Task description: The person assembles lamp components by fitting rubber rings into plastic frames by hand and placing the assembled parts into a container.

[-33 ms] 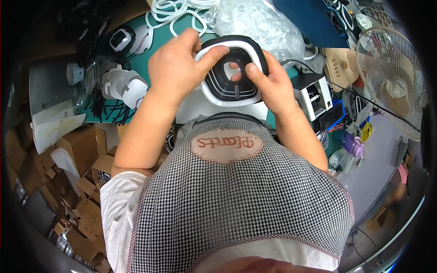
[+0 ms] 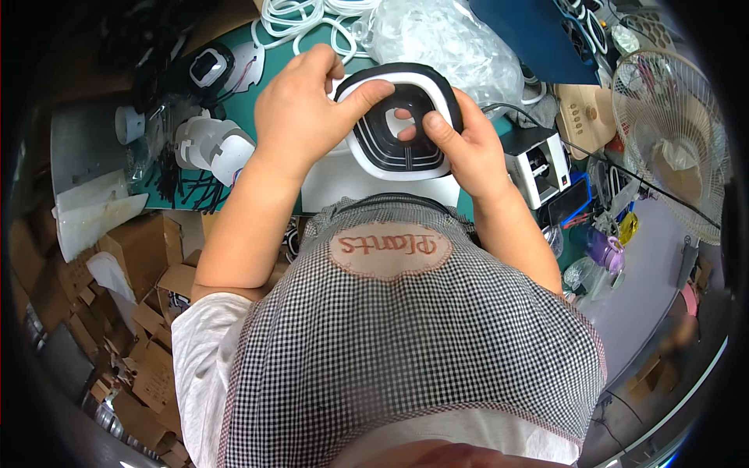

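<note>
Between my hands is a rounded-square housing (image 2: 399,156) with a black outer edge, a white ring and a black sloping inside around a central hole. My left hand (image 2: 304,109) grips its left side, thumb laid across the white ring and fingers mostly hidden behind. On the right side my right hand (image 2: 477,148) is closed on it, thumb inside the rim. Fingertips show through the hole. Below the housing lies a white flat piece (image 2: 331,186) on the green mat (image 2: 234,47).
White cable coils (image 2: 300,23) and clear plastic bags (image 2: 437,43) lie beyond my hands. White curved pieces (image 2: 211,144) and a similar black-and-white part (image 2: 209,66) sit left. A black-and-white device (image 2: 538,168) and a fan (image 2: 671,140) stand right; cardboard boxes (image 2: 148,265) are lower left.
The housing has shifted very slightly to the right, with my right hand. My grip on both sides looks the same.
</note>
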`<state>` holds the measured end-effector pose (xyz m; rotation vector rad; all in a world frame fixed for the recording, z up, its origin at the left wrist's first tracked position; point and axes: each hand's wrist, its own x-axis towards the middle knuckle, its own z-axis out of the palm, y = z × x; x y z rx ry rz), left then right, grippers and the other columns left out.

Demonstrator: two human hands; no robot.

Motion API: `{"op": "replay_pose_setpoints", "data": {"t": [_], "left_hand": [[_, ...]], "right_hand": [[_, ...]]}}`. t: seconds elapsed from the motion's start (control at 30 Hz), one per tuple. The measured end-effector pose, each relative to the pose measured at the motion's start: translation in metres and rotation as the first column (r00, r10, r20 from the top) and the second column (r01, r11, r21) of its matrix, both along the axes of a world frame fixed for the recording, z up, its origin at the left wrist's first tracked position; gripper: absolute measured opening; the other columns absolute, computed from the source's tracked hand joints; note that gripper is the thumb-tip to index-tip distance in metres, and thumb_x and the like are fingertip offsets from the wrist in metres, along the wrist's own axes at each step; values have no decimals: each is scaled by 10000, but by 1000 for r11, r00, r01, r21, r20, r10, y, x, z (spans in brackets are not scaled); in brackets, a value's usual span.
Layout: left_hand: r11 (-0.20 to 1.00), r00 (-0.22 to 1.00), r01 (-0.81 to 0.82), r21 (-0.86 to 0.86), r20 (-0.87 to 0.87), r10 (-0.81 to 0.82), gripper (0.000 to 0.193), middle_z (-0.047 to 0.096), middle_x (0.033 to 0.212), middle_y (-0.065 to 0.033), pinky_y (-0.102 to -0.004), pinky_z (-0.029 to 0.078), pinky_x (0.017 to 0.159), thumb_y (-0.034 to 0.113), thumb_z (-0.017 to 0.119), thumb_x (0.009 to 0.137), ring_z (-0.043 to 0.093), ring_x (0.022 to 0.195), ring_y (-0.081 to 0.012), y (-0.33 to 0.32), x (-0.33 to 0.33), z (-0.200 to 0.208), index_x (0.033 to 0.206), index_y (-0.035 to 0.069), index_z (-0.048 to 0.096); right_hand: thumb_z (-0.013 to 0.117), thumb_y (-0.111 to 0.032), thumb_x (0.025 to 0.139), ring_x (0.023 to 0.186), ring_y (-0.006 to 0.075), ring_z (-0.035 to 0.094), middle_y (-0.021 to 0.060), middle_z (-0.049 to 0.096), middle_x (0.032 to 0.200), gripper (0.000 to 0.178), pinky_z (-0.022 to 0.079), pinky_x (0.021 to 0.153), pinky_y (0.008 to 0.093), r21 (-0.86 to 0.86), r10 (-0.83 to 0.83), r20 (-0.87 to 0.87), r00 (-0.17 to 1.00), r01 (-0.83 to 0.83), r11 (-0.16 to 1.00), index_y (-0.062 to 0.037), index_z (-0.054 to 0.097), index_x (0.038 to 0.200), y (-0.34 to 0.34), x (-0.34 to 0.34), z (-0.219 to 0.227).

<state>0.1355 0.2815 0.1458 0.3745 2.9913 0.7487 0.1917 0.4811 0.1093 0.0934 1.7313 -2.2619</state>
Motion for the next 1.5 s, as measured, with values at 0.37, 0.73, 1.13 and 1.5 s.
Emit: {"op": "replay_pose_setpoints", "data": {"t": [0.37, 0.73, 1.13, 1.5], "left_hand": [[593, 949, -142, 793, 279, -146, 271, 626, 962, -64, -283, 472, 839, 209, 654, 890, 585, 916, -151, 8, 14, -49, 1051, -8, 638], [403, 707, -452, 796, 595, -382, 376, 646, 930, -48, -232, 517, 630, 269, 603, 931, 608, 772, -100, 2, 43, -61, 1160, -19, 521], [457, 549, -513, 727, 687, -477, 314, 657, 879, -67, -263, 537, 650, 290, 556, 957, 645, 754, -149, 5, 36, -66, 1070, -3, 566], [375, 702, -593, 712, 686, -192, 278, 619, 772, -46, -220, 458, 541, 297, 580, 945, 568, 603, -98, -4, 2, -82, 953, 20, 581]], "right_hand": [[576, -195, 943, 769, 138, 645, 105, 670, 969, 350, 546, 699, 260, 3, 0, 29, 1000, 0, 1000, 41, 520, 1196, -4, 3, -3], [528, -242, 972, 753, 200, 676, 162, 665, 984, 343, 590, 658, 299, -117, -259, 70, 963, 266, 957, 31, 510, 1177, 3, -9, -6], [504, -246, 979, 751, 201, 666, 157, 653, 991, 323, 584, 630, 313, -132, -416, 100, 904, 426, 895, 5, 497, 1182, -2, -30, -10], [513, -205, 967, 840, 184, 655, 114, 625, 1049, 327, 590, 662, 318, -69, -210, 208, 955, 229, 971, -23, 452, 1232, -17, -70, -29]]}}
